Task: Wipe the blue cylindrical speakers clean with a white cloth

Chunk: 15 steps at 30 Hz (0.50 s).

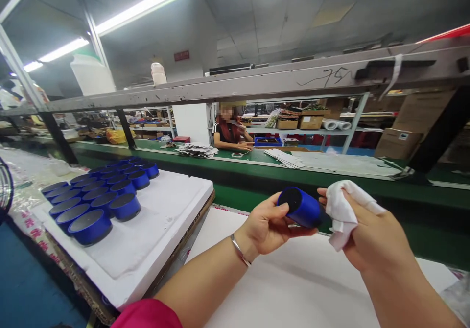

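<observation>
My left hand (270, 225) is closed around a blue cylinder with a black end face (306, 210), perhaps a small speaker, and holds it tilted over the white work surface (293, 289). The thumb rests at the rim of the black end. Just to the right, my right hand (378, 230) grips a crumpled white cloth (341, 210) close to the cylinder's far end. Whether the cloth touches the cylinder I cannot tell. Several like blue cylinders (90, 227) stand in rows on a white foam board (165, 210) at the left.
Beyond the white surface runs a green conveyor belt (235, 193). A grey shelf beam (257, 83) crosses above it, carrying a white jug (91, 76) and a small bottle (158, 74). Across the belt sits a person (227, 134) near stacked white pieces (196, 150). Cardboard boxes (398, 144) stand at the right.
</observation>
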Motion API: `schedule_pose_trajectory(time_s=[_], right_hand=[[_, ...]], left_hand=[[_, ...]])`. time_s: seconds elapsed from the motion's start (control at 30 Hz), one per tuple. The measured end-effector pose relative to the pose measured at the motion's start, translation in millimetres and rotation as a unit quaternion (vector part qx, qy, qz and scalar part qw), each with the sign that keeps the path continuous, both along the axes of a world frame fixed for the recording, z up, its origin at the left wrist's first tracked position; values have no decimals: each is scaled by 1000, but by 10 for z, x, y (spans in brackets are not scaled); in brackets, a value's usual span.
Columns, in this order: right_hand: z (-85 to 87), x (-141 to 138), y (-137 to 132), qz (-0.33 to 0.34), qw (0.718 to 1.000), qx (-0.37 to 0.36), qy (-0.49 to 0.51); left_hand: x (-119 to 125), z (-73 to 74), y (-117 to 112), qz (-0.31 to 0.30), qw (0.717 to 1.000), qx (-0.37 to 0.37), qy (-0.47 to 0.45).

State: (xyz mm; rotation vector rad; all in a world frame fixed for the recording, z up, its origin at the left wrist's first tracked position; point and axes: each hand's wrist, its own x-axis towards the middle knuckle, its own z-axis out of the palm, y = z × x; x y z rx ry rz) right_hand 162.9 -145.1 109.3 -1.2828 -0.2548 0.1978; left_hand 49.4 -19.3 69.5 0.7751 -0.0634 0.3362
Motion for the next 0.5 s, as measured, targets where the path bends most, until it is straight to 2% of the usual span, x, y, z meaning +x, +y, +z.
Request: schedule_pose_trajectory(time_s=[0.07,0.17,0.23,0.3,0.37,0.43,0.5], right_hand=[[-85,-98,2,-10,997,-23,-70],[-312,-294,107,-54,973,-72,-214],[-435,-396,205,-92,960,-61,-258],[-476,-429,267,-131,953,-41,-271],[-436,-383,267,-154,955,-62,-246],[-357,-266,219,-152,964,-109,-189],[-288,-107,159,-129,971,-142,-143]], left_hand=[[7,-6,19,9,1000,-18,1],[35,-33,-32,57,997,-54,16],[49,-40,-111,90,994,-61,16],[47,-29,-204,101,994,-42,1],[32,-13,-281,94,995,-5,-14],[19,-15,-331,79,996,27,-13],[17,-39,-357,72,997,22,2]])
